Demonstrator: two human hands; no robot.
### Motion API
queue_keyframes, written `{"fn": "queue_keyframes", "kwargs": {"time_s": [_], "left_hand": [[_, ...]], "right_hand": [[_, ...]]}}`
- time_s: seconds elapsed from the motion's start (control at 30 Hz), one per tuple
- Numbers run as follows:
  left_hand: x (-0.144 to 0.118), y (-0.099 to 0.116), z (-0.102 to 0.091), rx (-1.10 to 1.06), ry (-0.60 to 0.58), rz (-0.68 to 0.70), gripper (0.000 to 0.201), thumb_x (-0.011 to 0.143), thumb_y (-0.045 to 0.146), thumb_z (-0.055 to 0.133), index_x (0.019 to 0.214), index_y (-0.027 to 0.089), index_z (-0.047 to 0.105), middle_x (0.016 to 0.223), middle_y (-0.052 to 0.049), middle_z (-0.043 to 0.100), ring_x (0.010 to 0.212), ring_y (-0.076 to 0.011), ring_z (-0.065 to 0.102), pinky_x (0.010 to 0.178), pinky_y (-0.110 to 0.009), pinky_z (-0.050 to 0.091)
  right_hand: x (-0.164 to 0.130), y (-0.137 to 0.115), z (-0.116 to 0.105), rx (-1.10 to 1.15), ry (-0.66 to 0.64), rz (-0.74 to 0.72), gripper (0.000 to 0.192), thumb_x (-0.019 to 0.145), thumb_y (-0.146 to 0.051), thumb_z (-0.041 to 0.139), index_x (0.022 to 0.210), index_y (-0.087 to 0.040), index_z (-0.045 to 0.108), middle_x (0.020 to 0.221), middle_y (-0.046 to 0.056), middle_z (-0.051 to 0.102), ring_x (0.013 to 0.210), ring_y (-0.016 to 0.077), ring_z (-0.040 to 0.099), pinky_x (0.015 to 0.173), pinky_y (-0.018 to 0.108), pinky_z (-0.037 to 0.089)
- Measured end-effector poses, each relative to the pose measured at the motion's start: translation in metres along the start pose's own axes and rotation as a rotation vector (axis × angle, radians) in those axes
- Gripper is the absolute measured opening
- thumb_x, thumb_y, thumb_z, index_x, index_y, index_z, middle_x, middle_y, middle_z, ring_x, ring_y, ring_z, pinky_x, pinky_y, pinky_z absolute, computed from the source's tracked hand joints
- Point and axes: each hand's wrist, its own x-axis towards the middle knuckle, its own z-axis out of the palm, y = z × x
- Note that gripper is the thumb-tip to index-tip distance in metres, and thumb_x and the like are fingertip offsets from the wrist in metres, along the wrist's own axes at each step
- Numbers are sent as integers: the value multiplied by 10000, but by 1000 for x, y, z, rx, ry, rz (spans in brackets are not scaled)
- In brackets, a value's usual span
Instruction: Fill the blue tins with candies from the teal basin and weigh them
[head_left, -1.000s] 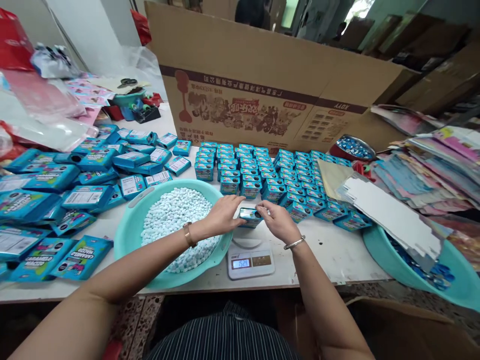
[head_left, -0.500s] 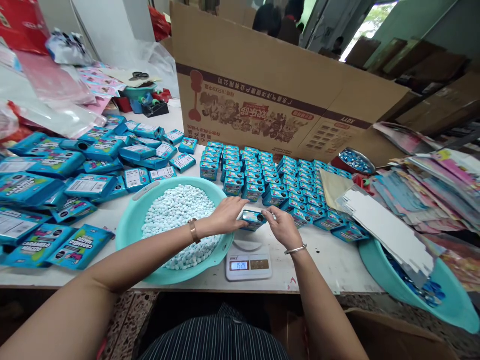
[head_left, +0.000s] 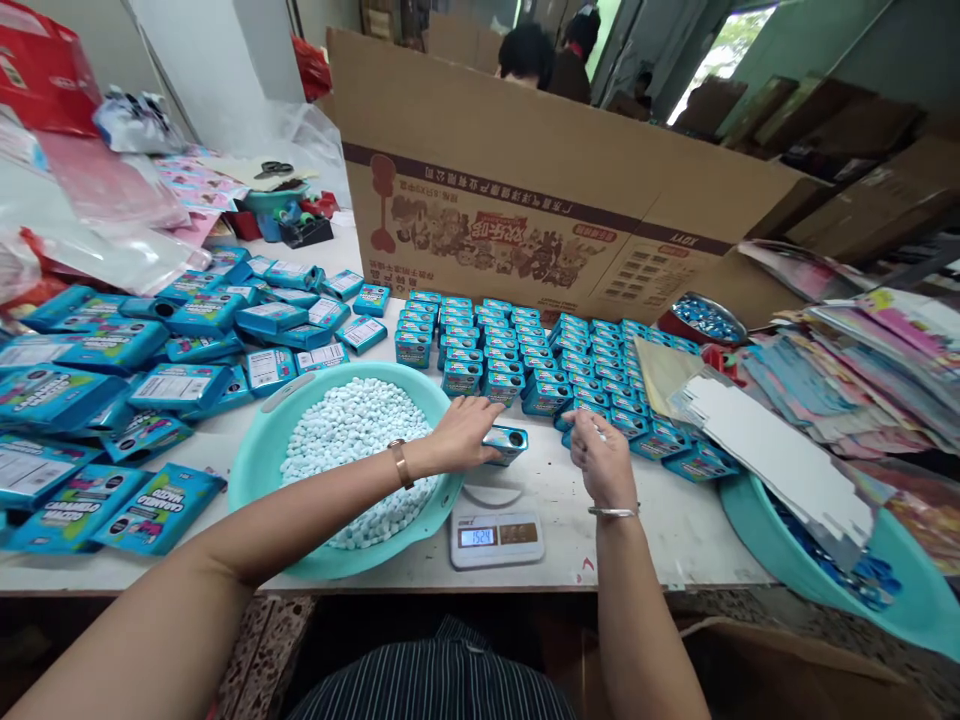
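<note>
Here, two bare hands work at a white table (head_left: 660, 520). The left hand (head_left: 461, 432) holds one small blue tin (head_left: 505, 443) just above the one little scale (head_left: 496, 532), its fingers curled over the tin's top and near side. The tin lies on its side, with a round dark hole showing at its right end. The right hand (head_left: 600, 455) is apart from it, at the near edge of the rows of small blue tins (head_left: 540, 350). Its fingers are bent, but I cannot tell if they pinch anything there. The rows hold too many tins to count, and some are hidden behind the right hand. There are two green tubs: one tub of white candies (head_left: 349, 440) beside the left wrist, and one tub on the right (head_left: 907, 580) cut off by the picture's edge, with sheets of card (head_left: 780, 450) lying over it. One big cardboard box (head_left: 540, 200) stands behind the rows. A heap of bigger blue boxes (head_left: 150, 360) fills the left side, too jumbled to count. The scale's numbers are too small to read surely.
</note>
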Motion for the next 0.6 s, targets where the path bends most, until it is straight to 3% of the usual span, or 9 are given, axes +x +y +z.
{"fn": "queue_keyframes", "kwargs": {"time_s": [0.07, 0.13, 0.37, 0.47, 0.53, 0.6], "left_hand": [[8, 5, 1, 38, -32, 43, 445, 801, 392, 707, 1177, 176, 605, 1122, -109, 639, 1082, -295, 572, 922, -395, 394], [20, 10, 4, 42, -44, 91, 315, 816, 349, 678, 1079, 180, 640, 1079, -101, 649, 1062, -288, 575, 933, -404, 389], [98, 37, 22, 35, 31, 154, 280, 791, 234, 660, 1056, 146, 649, 1115, -164, 639, 1145, -359, 529, 1091, -564, 260], [117, 52, 29, 28, 65, 109, 395, 776, 130, 616, 1169, 98, 600, 1217, -221, 595, 1219, -389, 481, 1118, -596, 211], [114, 58, 28, 18, 102, 40, 548, 794, 125, 591, 1330, 88, 484, 1330, -234, 531, 1276, -381, 444, 1122, -587, 224], [100, 56, 19, 6, 148, 3, 724, 812, 238, 639, 1459, 145, 329, 1453, -193, 447, 1368, -344, 359, 1151, -549, 223]], "right_hand": [[-10, 7, -12, 254, 89, 96, 433, 728, -599, 735, 818, -187, 636, 510, -108, 318, 375, 33, 205, 350, 170, 155], [-23, 17, -23, 411, 161, 147, 431, 679, -556, 795, 815, -186, 622, 524, -115, 323, 376, 17, 185, 337, 147, 141], [-53, 42, -47, 501, 306, 223, 457, 645, -550, 817, 825, -181, 617, 526, -116, 339, 364, 6, 202, 324, 121, 187], [-59, 38, -57, 449, 309, 233, 476, 622, -576, 814, 808, -199, 593, 522, -115, 315, 362, 16, 216, 321, 128, 192], [-63, 38, -66, 360, 257, 235, 459, 650, -611, 775, 784, -228, 561, 513, -104, 286, 358, 45, 250, 313, 160, 221], [-61, 44, -76, 199, 154, 238, 417, 690, -642, 715, 753, -272, 531, 507, -74, 301, 359, 93, 325, 316, 226, 299]]}}
